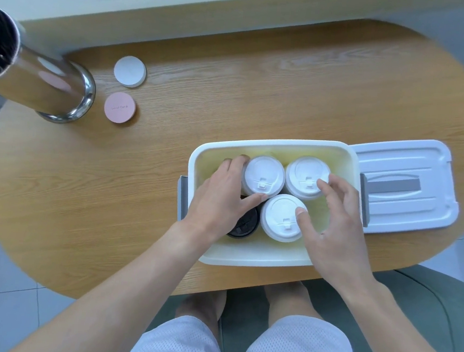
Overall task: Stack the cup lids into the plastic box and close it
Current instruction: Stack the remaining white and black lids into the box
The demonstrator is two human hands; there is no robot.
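The white plastic box stands open on the wooden oval desk, near its front edge; inside it are three stacks of white cup lids and one black stack; the far-left white lid stack and the far-right white lid stack sit side by side against the back wall, the near white lid stack sits in front of them, and the black lid stack lies in the front left corner, partly under the wrist; the left hand reaches into the box from the left, its fingers curled round the far-left white lid stack with the thumb against its near side and fingertips over its far-left rim; the right hand comes in from the right with fingers spread wide and relaxed, one fingertip resting on top of the far-right stack and the thumb touching the top of the near stack, gripping neither; the box lid, white with a grey handle, lies flat on the desk just beside the box on its right; a grey clasp shows on the box's left end; well apart at the far left stand a shiny metal post and, beside it, a white round coaster and a pink round coaster
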